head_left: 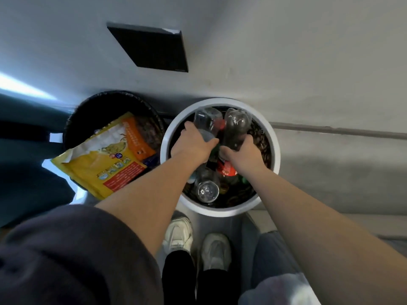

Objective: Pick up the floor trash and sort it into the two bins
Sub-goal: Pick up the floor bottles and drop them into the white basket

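Observation:
Two round bins stand against the wall: a black bin (92,106) on the left and a white-rimmed bin (275,155) on the right. My left hand (193,146) grips a clear plastic bottle (207,118) over the white bin. My right hand (244,154) grips a dark plastic bottle (236,124) beside it. Both bottles point away from me above the bin's opening. Inside the white bin lie more bottles, among them a clear bottle (207,190) and a red-labelled bottle (226,170). A large yellow and orange bag (105,159) sticks out of the black bin.
A black square panel (152,49) sits on the grey wall above the bins. My white shoes (178,234) stand on the grey floor just in front of the white bin. A dark blue surface (26,172) fills the left side.

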The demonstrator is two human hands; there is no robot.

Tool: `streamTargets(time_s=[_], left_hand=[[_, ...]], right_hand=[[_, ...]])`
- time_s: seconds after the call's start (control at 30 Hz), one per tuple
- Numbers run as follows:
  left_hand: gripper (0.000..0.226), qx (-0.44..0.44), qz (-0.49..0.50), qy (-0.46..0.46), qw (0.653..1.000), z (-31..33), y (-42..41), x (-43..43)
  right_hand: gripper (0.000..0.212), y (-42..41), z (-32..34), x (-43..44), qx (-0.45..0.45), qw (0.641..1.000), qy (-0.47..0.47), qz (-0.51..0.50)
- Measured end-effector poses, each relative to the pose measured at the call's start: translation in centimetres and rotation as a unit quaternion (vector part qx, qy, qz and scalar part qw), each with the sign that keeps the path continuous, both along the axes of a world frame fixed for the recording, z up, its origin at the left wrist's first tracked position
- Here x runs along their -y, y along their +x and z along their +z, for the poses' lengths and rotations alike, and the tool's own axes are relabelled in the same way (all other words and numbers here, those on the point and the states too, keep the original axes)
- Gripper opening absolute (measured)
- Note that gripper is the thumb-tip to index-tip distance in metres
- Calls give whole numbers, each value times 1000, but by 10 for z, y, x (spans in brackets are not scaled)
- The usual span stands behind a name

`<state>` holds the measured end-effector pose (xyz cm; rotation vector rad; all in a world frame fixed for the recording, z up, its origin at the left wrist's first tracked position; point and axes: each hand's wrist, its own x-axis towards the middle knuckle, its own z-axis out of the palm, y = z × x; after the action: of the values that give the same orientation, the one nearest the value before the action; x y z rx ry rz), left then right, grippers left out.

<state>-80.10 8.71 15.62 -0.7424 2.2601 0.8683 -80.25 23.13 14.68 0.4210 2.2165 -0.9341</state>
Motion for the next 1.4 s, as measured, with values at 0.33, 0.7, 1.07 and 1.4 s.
streamTargets(time_s=[0.33, 0.7, 1.07, 1.4], left_hand=[[71, -24, 31, 4, 999, 15, 16, 11], [75, 41, 8, 44, 998, 48, 4, 22], [79, 30, 7, -3, 1000, 25, 12, 17], [65, 6, -24, 1, 1000, -1, 25, 11]], right_hand=[[60, 13, 36, -5, -94, 992, -30, -73], [70, -30, 123, -20, -312, 926, 81, 197], [82, -17, 52, 4, -123, 764, 391, 498], [79, -14, 32, -2, 82, 900, 328, 274]])
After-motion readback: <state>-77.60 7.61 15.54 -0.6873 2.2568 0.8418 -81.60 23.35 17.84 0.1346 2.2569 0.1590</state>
